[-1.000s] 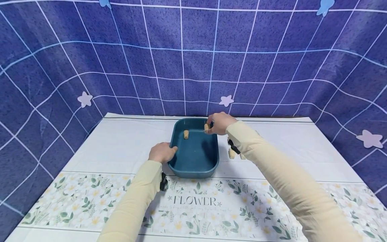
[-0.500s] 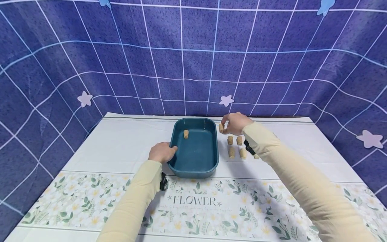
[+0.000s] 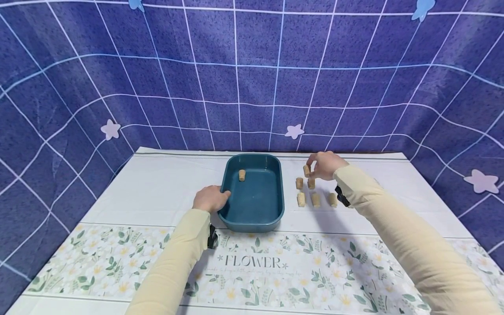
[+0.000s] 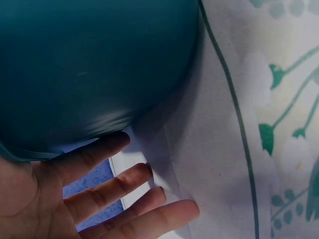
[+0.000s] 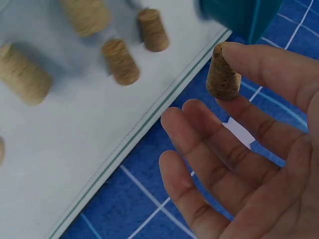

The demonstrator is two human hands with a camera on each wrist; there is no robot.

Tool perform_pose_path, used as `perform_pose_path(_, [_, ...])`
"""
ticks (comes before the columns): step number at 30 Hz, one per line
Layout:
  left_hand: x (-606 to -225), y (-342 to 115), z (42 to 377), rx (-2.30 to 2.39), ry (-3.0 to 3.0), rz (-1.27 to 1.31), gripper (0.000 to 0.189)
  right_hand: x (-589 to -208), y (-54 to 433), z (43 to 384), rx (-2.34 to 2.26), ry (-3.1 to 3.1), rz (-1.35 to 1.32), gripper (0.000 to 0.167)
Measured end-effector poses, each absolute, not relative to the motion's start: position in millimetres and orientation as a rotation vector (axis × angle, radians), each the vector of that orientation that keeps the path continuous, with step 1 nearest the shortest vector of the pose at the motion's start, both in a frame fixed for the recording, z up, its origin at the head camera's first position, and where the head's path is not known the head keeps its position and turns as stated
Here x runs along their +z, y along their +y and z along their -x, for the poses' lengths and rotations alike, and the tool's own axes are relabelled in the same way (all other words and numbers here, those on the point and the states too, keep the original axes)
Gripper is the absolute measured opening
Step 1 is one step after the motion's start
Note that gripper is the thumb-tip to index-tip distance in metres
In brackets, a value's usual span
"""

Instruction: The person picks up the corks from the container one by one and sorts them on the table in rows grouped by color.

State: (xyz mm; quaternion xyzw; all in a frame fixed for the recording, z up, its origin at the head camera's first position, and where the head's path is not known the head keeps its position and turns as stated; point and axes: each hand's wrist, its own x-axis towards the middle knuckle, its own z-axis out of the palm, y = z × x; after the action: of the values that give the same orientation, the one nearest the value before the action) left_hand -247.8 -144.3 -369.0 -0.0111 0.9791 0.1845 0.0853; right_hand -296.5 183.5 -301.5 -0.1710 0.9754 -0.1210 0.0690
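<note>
Pinched between thumb and index finger, a cork stopper (image 5: 223,74) is held by my right hand (image 3: 326,165), right of the tray's far end. The other fingers of that hand are spread loosely. My left hand (image 3: 211,198) grips the left rim of a deep teal tray (image 3: 252,227), thumb over the edge and index finger against the outer wall (image 4: 112,142). One cork stopper (image 3: 242,175) is inside the tray, near its far left. Just below my right hand are two small cork stoppers (image 3: 299,183) on the table.
A nearer row of several paler, larger cork stoppers (image 3: 301,200) lies to the tray's right, its right end partly hidden by my right wrist. A white cloth with a flower-printed band (image 3: 252,280) covers the table. Behind rises a blue gridded curtain (image 3: 252,83).
My right hand has carried its cork stopper from over the tray's far right corner rightward, to above the stoppers on the table. My left hand and the tray have stayed put.
</note>
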Motion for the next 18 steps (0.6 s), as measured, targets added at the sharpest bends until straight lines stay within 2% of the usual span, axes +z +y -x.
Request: perform_pose_path(18, [-368.5,-143.6,247.3,0.567,2.910,0.057,0.047,-323.7,217.8,297.4,-0.362,2.959,0.494,0.035])
